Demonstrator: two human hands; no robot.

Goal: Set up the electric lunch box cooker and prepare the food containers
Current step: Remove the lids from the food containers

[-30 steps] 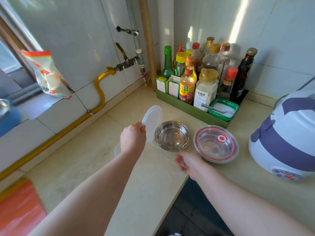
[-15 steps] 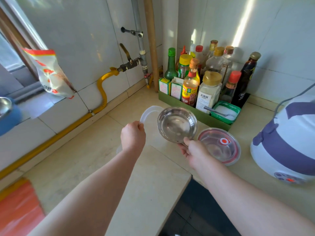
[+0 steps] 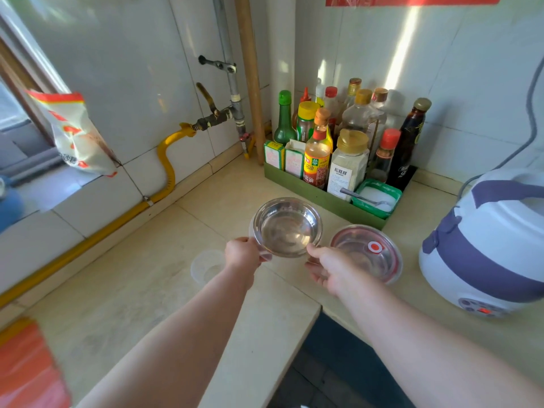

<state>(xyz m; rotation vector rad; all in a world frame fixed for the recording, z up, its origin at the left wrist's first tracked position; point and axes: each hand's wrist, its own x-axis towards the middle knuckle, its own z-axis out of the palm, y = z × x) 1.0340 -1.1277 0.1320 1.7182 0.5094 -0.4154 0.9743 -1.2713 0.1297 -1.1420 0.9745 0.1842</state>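
So both hands are on the steel bowl (image 3: 287,226) right now, holding it up off the counter (image 3: 141,290), tilted a bit so the open side faces the camera. The left hand (image 3: 243,254) pinches the near-left rim, and it looks like it's also got the clear plastic lid (image 3: 252,231) pressed behind the bowl; you can just see a pale edge peeking out on the left side, though most of it is hidden so I can't say how well it's lined up. The right hand (image 3: 328,267) is closed on the near-right rim with the thumb over the lip.

The bowl sits roughly midway between the two hands, far side pointing toward the green condiment tray (image 3: 318,198). It's round, so there's no long axis to fuss over; what matters is the lid being behind/under it.

The other container, with the red-ringed lid (image 3: 366,253), is on the counter just right of the right hand, already covered. The purple and white cooker (image 3: 485,245) is further right, well apart from the bowl, and the right hand is clearly the nearer one to it. A small clear plastic cup thing (image 3: 207,265) sits on the counter just left of the left hand.

My guess is that the next bit is getting the lid onto the bowl.
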